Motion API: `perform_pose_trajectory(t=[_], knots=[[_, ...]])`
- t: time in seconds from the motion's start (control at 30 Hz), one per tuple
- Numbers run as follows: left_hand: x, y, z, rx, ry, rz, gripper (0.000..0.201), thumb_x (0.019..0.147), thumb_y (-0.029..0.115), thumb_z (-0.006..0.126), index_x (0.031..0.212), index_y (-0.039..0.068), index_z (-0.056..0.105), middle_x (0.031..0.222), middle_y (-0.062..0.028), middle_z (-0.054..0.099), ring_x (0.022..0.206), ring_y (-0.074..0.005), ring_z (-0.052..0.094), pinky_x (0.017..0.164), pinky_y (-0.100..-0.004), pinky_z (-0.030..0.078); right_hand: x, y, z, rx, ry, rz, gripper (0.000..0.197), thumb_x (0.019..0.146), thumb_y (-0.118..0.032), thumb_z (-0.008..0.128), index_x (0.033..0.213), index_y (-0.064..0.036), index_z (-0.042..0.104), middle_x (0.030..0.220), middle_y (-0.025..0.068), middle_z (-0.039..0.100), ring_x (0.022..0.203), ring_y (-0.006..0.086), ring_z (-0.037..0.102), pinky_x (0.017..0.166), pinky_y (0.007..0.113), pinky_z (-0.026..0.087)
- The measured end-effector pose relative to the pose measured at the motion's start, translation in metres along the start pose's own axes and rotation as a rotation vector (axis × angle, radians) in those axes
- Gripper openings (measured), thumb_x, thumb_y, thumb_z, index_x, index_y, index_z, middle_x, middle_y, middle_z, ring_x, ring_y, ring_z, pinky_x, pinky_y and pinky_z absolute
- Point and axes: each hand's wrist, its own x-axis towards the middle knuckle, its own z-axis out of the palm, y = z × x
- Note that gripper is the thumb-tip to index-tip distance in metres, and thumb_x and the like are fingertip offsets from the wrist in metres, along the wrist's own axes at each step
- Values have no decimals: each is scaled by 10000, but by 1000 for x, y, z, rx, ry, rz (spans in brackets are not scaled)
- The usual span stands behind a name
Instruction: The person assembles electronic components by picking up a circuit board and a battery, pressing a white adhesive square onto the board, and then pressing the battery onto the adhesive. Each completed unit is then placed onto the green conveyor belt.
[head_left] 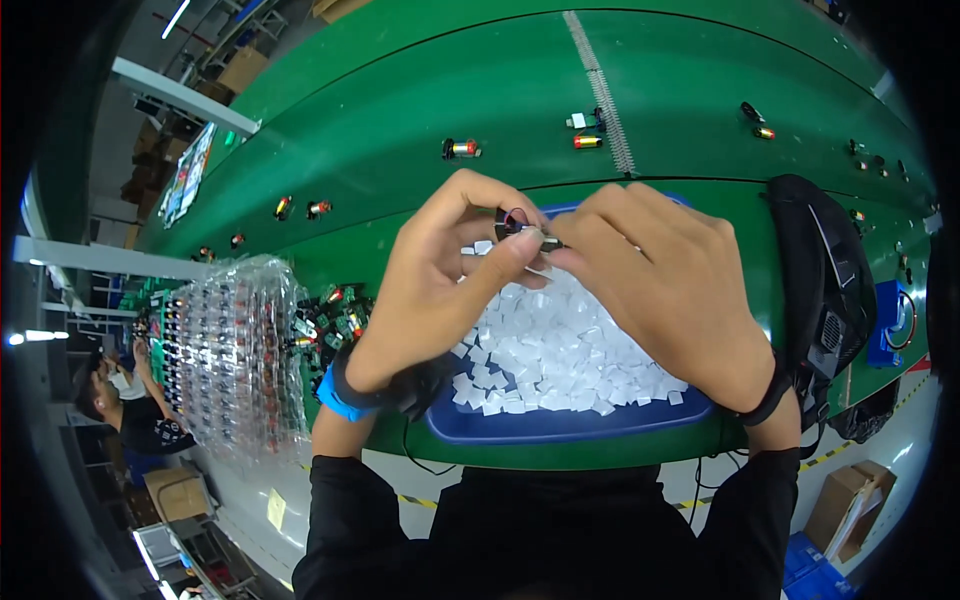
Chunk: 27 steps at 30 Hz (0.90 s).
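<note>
Above a blue tray (pixel 570 430), my left hand (pixel 432 265) pinches a small black electronic part with thin wires (pixel 512 222) between thumb and fingers. My right hand (pixel 675 285) meets it from the other side, thumb and fingertips closed at the part's right end. Fingers cover much of the part, so its full shape is hidden. Many small white square pieces (pixel 560 345) lie loose in the tray below both hands.
A green conveyor belt (pixel 380 120) runs beyond the tray, carrying small red-and-gold cylindrical parts (pixel 588 142). Clear plastic trays of parts (pixel 235 360) are stacked at left beside loose circuit pieces (pixel 335 315). A black bag (pixel 825 290) lies at right. Another person (pixel 130 405) works far left.
</note>
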Motion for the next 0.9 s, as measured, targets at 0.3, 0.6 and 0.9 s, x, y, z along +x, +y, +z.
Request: perform_pose_trajectory(t=[0.3,0.6,0.9], knots=[[-15,-4,-16,1067,134,796,224,687,13,839,884,64,746,1005,-75,661,769,-236,624,601,-304,522,0,-16,19,-143,39,-161,193,707,-53,805,868,-52,699,746,15,588,584,165,560,470,295,428],[-22,5,-16,1022,22,593,220,693,5,864,878,37,749,913,-92,627,816,-185,614,615,-283,546,-1,-12,10,-190,63,-170,217,675,-21,795,879,-29,722,722,14,586,574,145,563,450,289,417],[-5,7,-39,223,-100,-104,217,867,89,780,1044,10,682,961,-68,613,764,-122,616,556,-254,530,6,-6,-3,-164,102,-319,272,661,-30,797,928,-21,748,828,56,673,643,178,628,550,268,516]])
